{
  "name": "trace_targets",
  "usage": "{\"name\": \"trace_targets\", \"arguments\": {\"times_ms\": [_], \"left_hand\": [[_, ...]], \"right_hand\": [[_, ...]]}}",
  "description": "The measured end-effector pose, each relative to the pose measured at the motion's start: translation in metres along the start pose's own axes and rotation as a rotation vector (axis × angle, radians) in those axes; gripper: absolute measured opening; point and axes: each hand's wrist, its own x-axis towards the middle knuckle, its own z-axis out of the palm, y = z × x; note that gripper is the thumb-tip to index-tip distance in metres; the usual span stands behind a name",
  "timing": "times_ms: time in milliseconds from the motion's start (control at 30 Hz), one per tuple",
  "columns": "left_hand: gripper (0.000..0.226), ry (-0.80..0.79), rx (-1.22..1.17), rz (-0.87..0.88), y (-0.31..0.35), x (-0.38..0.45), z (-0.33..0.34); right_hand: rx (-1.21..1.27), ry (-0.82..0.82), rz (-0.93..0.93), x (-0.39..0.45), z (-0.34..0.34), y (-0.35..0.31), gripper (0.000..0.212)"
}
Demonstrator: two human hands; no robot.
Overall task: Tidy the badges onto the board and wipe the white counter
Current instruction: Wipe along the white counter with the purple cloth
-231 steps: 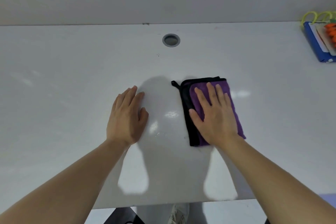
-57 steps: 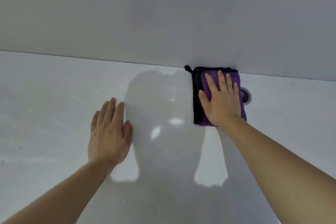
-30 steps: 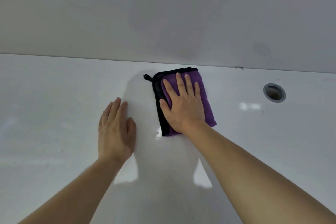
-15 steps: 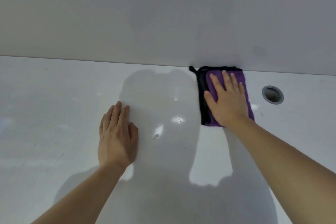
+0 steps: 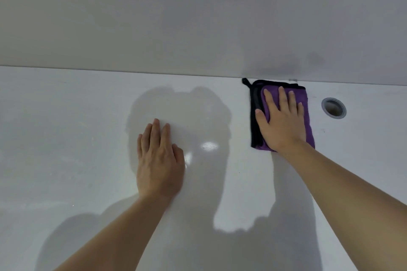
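My right hand (image 5: 280, 126) lies flat, grip released, pressing the purple cloth (image 5: 305, 103) on the white bench (image 5: 66, 138) at its back edge. My left hand (image 5: 158, 160) rests flat, holding nothing.

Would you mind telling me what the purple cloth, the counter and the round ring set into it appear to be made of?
The purple cloth looks like soft plush microfibre with a black stitched border, folded in layers. The counter seems a smooth, glossy white laminate or solid surface: it mirrors bright light spots. The ring looks like matte grey plastic, though brushed metal cannot be ruled out.
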Motion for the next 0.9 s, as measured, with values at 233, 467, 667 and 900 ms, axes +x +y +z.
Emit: {"name": "trace_targets", "arguments": {"times_ms": [233,467,667,900], "left_hand": [[0.055,0.012,0.026,0.022,-0.004,0.001,0.002],[0.053,0.025,-0.007,0.032,-0.005,0.001,0.003],[0.053,0.007,-0.021,0.047,-0.006,-0.002,0.000],[0.051,0.005,-0.030,0.061,-0.003,-0.003,-0.003]], "right_hand": [[0.007,-0.010,-0.151,-0.039,0.006,-0.077,0.070],[0.050,-0.015,-0.303,-0.081,0.018,-0.119,0.072],[0.079,0.002,-0.324,-0.091,0.023,-0.093,0.070],[0.047,0.029,-0.084,-0.100,0.014,0.029,0.072]]}}
